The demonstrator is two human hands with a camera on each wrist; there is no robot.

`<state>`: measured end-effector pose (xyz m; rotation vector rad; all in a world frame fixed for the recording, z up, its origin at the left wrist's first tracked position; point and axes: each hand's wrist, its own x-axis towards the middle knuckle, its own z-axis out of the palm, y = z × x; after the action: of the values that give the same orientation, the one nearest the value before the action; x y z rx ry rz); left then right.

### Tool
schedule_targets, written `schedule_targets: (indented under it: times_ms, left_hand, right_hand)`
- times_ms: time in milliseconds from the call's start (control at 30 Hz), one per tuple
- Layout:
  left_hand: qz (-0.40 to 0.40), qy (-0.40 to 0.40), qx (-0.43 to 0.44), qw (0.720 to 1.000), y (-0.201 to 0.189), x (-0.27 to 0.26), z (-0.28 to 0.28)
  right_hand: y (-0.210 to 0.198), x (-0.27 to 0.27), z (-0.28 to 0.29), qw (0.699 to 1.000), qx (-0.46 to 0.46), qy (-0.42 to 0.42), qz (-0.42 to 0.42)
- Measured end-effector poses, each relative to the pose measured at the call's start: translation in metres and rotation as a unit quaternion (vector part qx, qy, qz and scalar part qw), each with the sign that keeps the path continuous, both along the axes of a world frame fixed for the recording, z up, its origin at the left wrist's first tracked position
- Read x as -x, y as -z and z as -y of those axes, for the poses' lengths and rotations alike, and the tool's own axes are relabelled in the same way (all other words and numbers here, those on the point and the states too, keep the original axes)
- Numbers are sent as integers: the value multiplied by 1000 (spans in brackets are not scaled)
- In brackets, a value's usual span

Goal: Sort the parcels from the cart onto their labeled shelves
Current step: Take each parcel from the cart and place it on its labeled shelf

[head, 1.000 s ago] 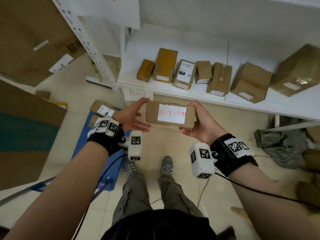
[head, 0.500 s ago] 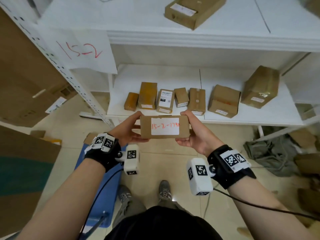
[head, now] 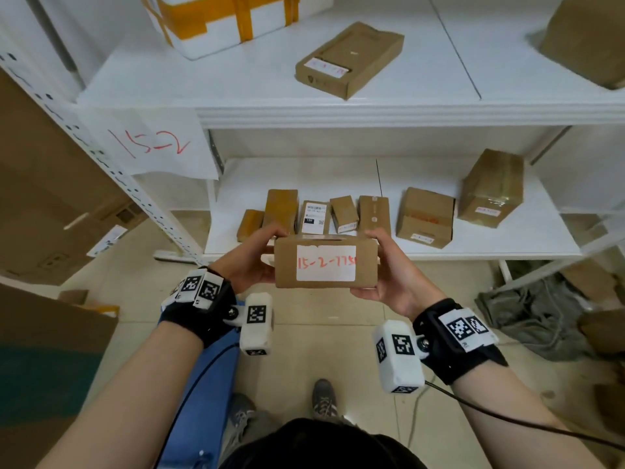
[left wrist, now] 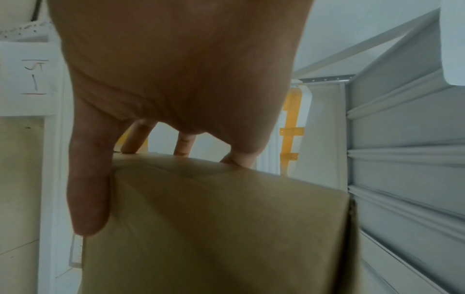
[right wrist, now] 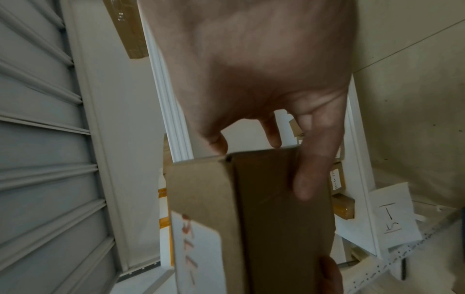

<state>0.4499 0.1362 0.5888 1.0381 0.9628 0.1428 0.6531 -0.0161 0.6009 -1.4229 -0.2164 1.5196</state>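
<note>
White shelf (head: 270, 93) tagged 15-2 matches the box (head: 324, 267); left hand (head: 248, 262) and right hand (head: 389, 282) grasp its ends, should lift it level onto bare space.

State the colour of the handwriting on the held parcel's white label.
Red, on the brown cardboard parcel; the head view shows it best.

Parcel storeroom: labelled shelves (head: 338, 106), cartons (head: 424, 218).

parcel (head: 325, 267) label "15-2-775", shelf sign (head: 148, 143) "15-2"
</note>
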Motion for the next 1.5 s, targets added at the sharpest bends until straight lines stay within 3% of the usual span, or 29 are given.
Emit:
schedule_targets:
  times_ms: [333,567,1000,1300,1500]
  left_hand:
    - [28,16,-43,999,-44,-23,14]
    - [-50,38,-190,980,-84,-50,21]
    - [20,77,-219,973,-154,-112,18]
    - [44,47,-224,972,-171,-173,-6]
    - [51,47,-260,963,-178,-195,-35]
  right_hand:
    - [-17,-21,12,998,-63,10,-26]
    - [-32,-40,19,988,-119,46,86]
    - [-98,-87,27,973,-149,119,129]
    - [-121,-93,24,968,-170,139,119]
    - [-136,-100,-14,951,-184,222,114]
